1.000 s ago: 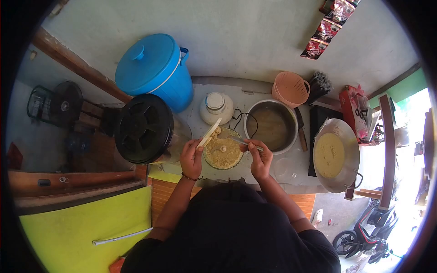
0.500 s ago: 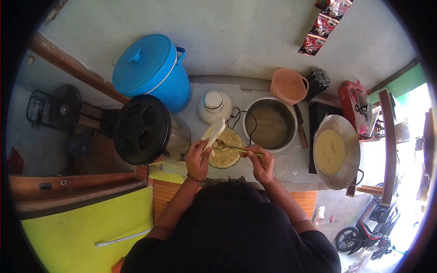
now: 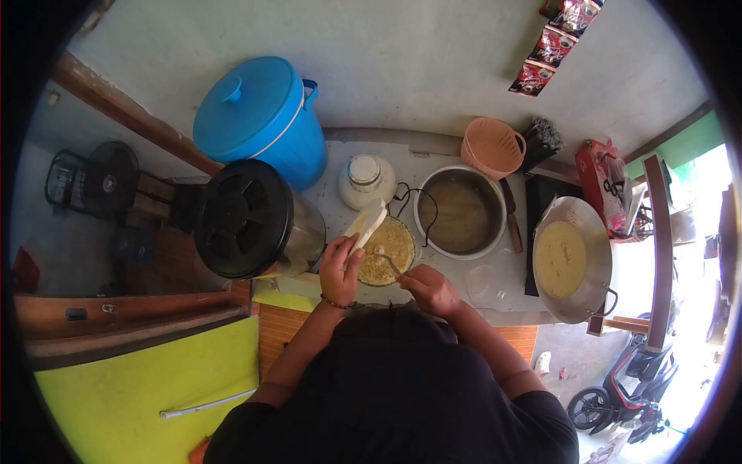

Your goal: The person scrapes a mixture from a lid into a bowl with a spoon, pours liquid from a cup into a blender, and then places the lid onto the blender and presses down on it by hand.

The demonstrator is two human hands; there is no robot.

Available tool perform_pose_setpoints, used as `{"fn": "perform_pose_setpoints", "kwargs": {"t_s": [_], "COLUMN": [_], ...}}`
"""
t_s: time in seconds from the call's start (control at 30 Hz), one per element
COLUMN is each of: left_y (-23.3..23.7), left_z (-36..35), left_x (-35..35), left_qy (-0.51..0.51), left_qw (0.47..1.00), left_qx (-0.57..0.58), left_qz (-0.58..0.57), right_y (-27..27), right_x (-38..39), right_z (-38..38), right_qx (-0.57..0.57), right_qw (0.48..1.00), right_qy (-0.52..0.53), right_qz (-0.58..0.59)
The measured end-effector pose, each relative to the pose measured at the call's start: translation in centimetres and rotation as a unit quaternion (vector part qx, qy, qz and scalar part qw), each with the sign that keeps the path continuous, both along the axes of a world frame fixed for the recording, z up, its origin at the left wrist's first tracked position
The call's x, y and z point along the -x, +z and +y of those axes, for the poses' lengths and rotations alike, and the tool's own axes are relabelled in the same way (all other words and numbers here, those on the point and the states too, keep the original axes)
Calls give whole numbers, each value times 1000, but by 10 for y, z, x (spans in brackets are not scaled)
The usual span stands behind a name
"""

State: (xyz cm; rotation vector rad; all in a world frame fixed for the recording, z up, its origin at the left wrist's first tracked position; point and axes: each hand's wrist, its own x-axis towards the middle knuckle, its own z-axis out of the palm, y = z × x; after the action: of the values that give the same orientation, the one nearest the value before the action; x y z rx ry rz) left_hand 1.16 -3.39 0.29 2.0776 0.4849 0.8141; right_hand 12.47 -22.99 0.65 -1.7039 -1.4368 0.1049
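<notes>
My left hand [image 3: 338, 272] is closed around the edge of a flat, off-white lid-like piece [image 3: 370, 221], tilted over the left rim of a clear bowl [image 3: 413, 246]. Inside the bowl is a pale, coarse, chopped-looking mixture [image 3: 397, 240]. My right hand [image 3: 433, 291] grips the handle of a metal spoon [image 3: 392, 265] at the bowl's near right side. The spoon's tip is down in the mixture, its bowl partly hidden. Just behind stands a white, round-topped appliance unit [image 3: 365, 179] with a black cord.
A large metal pot [image 3: 461, 213] of cloudy liquid stands right of the bowl, beside a knife [image 3: 513, 224]. Farther right is a wide pan [image 3: 583, 290] of pale yellow batter. A black-lidded container [image 3: 241, 220] and a blue lidded bucket [image 3: 255, 116] flank the left. A pink basket [image 3: 492, 147] sits behind.
My right hand has moved slightly left and nearer my body, lowering the spoon's tip into the mixture. My left hand still holds the off-white piece, shifted only a little.
</notes>
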Motion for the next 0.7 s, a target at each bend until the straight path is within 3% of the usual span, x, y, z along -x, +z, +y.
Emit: {"fn": "perform_pose_setpoints", "kwargs": {"t_s": [0.07, 0.27, 0.37, 0.57, 0.7], "left_y": [2, 4, 0, 4, 1], "left_z": [2, 11, 16, 23, 25], "left_x": [0, 5, 4, 4, 5], "left_qy": [-1, 17, 27, 38, 46], "left_qw": [1000, 999, 1000, 999, 999], "left_qx": [16, 27, 11, 10, 6], "left_qz": [-3, 21, -10, -14, -14], "right_y": [-7, -2, -1, -24, -45], "right_x": [2, -8, -10, -24, -28], "right_z": [0, 17, 35, 62, 71], "right_qx": [5, -55, -84, -143, -104], "right_qw": [1000, 977, 928, 829, 810], "right_qy": [5, -176, -239, -262, -257], "right_qz": [-11, 103, 275, 473, 517]}}
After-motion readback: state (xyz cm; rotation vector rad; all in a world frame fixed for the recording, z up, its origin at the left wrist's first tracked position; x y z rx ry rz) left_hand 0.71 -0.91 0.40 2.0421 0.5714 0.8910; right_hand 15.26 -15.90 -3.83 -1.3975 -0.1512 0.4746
